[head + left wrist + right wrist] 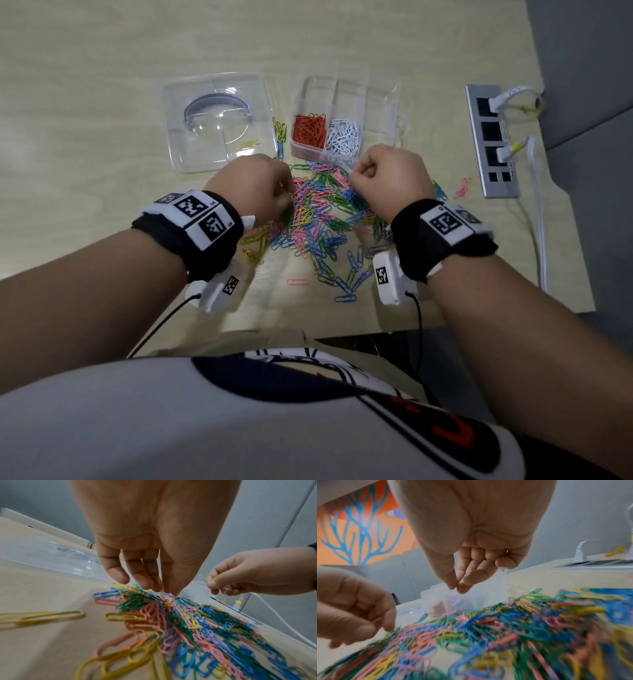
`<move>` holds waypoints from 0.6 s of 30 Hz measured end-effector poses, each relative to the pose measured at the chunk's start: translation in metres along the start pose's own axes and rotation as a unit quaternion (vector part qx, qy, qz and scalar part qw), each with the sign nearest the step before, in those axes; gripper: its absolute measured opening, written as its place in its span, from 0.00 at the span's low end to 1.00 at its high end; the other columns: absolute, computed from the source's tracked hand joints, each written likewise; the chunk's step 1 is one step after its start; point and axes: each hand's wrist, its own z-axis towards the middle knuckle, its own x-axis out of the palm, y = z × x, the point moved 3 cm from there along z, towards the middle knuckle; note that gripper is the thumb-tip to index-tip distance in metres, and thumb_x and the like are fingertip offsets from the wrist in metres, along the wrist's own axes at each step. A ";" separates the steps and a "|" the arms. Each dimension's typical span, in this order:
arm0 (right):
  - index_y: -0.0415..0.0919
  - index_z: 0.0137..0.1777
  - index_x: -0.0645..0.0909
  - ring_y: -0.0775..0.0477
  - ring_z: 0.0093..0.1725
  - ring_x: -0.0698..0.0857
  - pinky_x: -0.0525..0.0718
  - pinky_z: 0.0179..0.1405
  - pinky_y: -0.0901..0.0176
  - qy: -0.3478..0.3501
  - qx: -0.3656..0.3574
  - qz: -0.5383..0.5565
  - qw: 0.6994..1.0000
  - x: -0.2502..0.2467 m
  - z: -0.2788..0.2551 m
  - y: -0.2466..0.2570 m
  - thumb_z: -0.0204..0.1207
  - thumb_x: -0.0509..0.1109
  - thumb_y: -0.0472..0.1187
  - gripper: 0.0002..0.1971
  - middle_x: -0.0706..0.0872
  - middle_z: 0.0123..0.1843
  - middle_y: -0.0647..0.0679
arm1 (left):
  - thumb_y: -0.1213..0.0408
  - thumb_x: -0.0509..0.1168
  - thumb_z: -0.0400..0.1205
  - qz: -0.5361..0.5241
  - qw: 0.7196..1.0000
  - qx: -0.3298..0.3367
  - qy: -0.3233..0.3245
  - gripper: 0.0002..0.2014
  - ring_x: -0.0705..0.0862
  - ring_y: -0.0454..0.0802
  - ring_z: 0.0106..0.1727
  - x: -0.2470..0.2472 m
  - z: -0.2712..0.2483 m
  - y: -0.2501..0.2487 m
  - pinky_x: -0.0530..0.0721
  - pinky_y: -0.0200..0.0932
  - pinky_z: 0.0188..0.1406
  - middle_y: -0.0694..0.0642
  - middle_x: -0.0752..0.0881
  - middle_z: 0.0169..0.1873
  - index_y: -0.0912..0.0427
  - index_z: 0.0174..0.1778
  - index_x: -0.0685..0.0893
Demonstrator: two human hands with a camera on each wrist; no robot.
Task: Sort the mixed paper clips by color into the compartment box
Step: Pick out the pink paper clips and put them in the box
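A heap of mixed paper clips (pixel 318 219) in pink, green, blue and yellow lies mid-table. Behind it stands the clear compartment box (pixel 380 113), holding orange clips (pixel 310 128) and white clips (pixel 344 137) in neighbouring compartments. My left hand (pixel 287 195) points its fingers down onto the heap's far left part (pixel 164 591); whether a clip sits between thumb and fingers is hidden. My right hand (pixel 354 174) hovers curled just in front of the box, pinching white clips (pixel 203 579) between thumb and forefinger (pixel 457 586).
The box's clear lid (pixel 191 147) lies to the left, with a yellow clip (pixel 250 143) at its near right corner. A grey power strip (pixel 491 140) with plugs and a white cable (pixel 539 222) lines the right edge. Stray clips (pixel 462 187) lie near it, and a single pink clip (pixel 298 282) lies towards me.
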 end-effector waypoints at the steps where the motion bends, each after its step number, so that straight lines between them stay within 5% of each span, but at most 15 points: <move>1: 0.45 0.43 0.85 0.44 0.45 0.86 0.85 0.49 0.53 -0.011 0.002 -0.005 1.000 -0.003 0.005 0.002 0.76 0.67 0.43 0.06 0.89 0.41 0.48 | 0.61 0.68 0.77 -0.002 1.000 -0.006 -0.001 0.10 0.83 0.60 0.52 -0.001 -0.001 0.002 0.78 0.46 0.49 0.58 0.85 0.47 0.53 0.53 0.88; 7: 0.44 0.57 0.85 0.43 0.51 0.84 0.82 0.50 0.55 -0.042 0.006 0.007 0.999 -0.009 0.024 0.013 0.81 0.63 0.45 0.12 0.89 0.51 0.46 | 0.61 0.67 0.77 0.002 1.000 -0.029 -0.007 0.09 0.84 0.60 0.51 -0.008 -0.006 0.010 0.79 0.47 0.49 0.57 0.88 0.46 0.54 0.52 0.88; 12: 0.45 0.52 0.83 0.44 0.49 0.82 0.73 0.43 0.59 0.074 -0.084 -0.051 0.992 0.023 -0.004 0.023 0.80 0.65 0.43 0.07 0.82 0.45 0.49 | 0.58 0.67 0.79 0.006 0.999 -0.046 -0.005 0.11 0.84 0.61 0.52 -0.009 -0.011 0.024 0.79 0.47 0.50 0.58 0.87 0.48 0.54 0.55 0.87; 15: 0.52 0.68 0.77 0.43 0.59 0.80 0.80 0.56 0.52 0.161 -0.128 -0.084 0.975 0.048 -0.021 0.026 0.77 0.71 0.52 0.20 0.78 0.58 0.47 | 0.47 0.77 0.69 0.039 0.997 -0.037 0.062 0.26 0.81 0.62 0.54 0.000 -0.019 0.028 0.81 0.51 0.53 0.59 0.79 0.53 0.50 0.62 0.82; 18: 0.54 0.72 0.72 0.38 0.62 0.80 0.83 0.58 0.44 0.157 -0.116 -0.117 0.974 0.056 -0.023 0.024 0.76 0.72 0.56 0.26 0.75 0.65 0.44 | 0.50 0.79 0.65 0.063 0.995 -0.027 0.067 0.33 0.79 0.63 0.56 0.008 -0.024 0.029 0.81 0.53 0.54 0.61 0.76 0.56 0.50 0.66 0.78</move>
